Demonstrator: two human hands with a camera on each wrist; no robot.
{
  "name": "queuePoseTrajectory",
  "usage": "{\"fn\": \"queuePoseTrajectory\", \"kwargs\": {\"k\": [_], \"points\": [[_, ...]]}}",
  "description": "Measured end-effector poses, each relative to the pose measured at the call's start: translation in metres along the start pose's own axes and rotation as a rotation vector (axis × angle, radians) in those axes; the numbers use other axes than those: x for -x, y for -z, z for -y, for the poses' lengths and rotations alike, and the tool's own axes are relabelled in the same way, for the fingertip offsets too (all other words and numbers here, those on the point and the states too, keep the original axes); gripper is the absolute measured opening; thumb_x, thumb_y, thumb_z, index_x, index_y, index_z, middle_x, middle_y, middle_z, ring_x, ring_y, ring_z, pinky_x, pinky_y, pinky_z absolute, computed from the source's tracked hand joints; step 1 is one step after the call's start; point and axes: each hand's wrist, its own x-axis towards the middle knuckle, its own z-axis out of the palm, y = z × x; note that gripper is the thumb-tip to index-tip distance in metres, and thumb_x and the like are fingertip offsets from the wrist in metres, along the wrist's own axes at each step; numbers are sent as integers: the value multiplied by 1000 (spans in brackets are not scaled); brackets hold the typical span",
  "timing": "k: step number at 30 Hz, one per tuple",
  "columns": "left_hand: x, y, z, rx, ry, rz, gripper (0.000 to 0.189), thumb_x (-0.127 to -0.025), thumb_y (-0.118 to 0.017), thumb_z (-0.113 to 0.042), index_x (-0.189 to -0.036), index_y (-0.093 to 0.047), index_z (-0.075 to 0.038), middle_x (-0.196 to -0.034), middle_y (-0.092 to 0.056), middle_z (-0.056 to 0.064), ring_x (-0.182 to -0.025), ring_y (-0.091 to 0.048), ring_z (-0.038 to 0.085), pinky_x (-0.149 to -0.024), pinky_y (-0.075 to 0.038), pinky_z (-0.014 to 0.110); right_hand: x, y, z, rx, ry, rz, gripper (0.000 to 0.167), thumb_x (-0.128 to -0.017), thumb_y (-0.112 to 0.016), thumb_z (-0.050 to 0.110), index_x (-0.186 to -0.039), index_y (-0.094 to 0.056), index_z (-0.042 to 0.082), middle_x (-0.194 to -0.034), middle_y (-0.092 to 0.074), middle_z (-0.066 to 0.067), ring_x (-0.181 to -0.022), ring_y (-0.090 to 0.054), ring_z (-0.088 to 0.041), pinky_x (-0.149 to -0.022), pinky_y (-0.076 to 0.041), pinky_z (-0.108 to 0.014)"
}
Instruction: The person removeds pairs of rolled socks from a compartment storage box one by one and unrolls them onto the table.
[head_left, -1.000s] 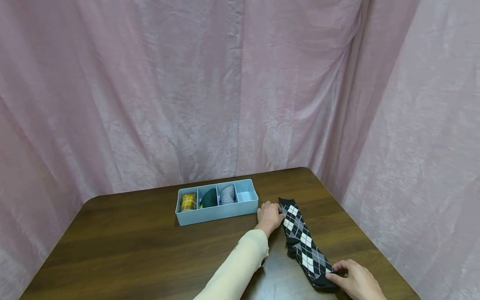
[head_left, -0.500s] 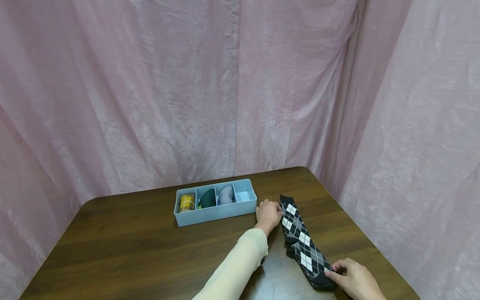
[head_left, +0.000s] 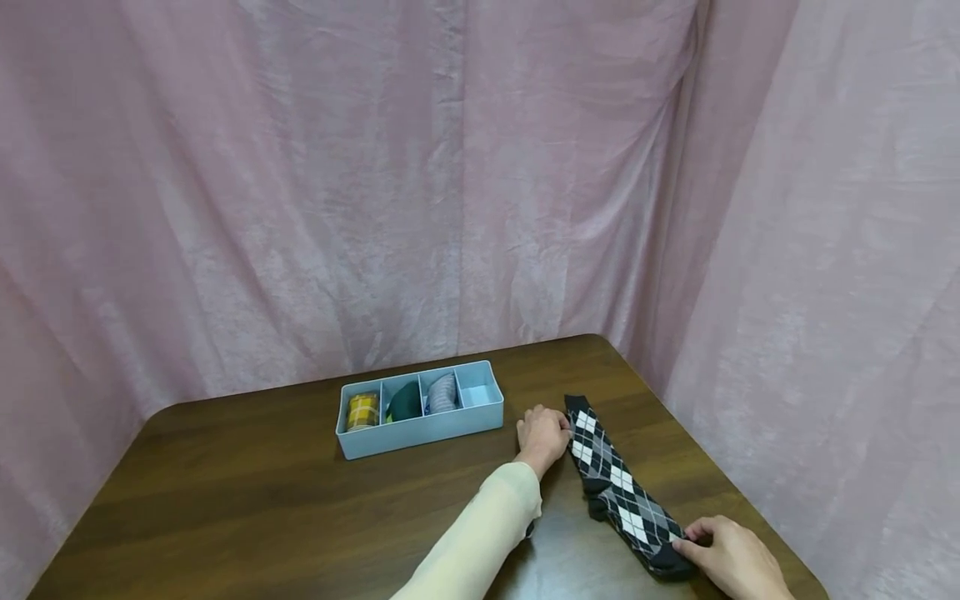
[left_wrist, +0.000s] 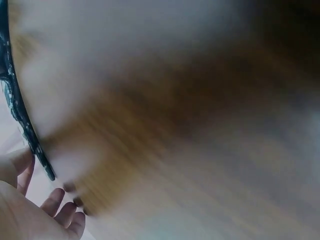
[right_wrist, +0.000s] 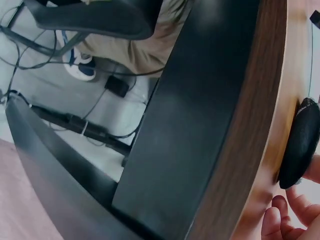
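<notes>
The argyle sock (head_left: pixel 622 483) lies flat at the right of the counter (head_left: pixel 262 517). The right hand (head_left: pixel 737 557) pinches its near toe (head_left: pixel 667 560); whether the left hand (head_left: pixel 542 435) pinches the far cuff (head_left: pixel 577 405), I cannot tell. Even, light tension should keep it smooth.

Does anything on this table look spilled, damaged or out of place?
Nothing stands out: no spill or damage shows. The argyle sock lies stretched between left hand and right hand; the light-blue divided box stands upright.
</notes>
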Motion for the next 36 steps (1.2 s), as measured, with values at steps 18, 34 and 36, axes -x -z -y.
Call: {"fn": "queuePoseTrajectory", "kwargs": {"k": [18,34,36], "points": [[3,7,3,256,27,-64,10,-89,-75,-24,-79,-73,-20,-89,-60,-3,-96,-56,26,-85,-40,45,6,2,1,-99,29,-77,28,-83,-76,40,-89,-72,12,-87,-69,-2,-75,-57,-17,-68,-47,-41],[2,32,6,295,20,-103,9,-91,-73,-23,-83,-74,-19,-91,-63,-2,-98,-58,24,-83,-41,43,18,10,21,-343,15,-136,20,-86,-77,26,-89,-72,7,-83,-69,-1,-73,-56,-14,-63,-44,-29],[2,34,5,286,12,-108,9,-91,-72,-23,-83,-74,-19,-92,-63,-1,-99,-59,25,-83,-42,44,20,9,23,-417,-4,-123,20,-86,-76,22,-90,-72,4,-80,-67,-1,-70,-56,-13,-61,-46,-27]]}}
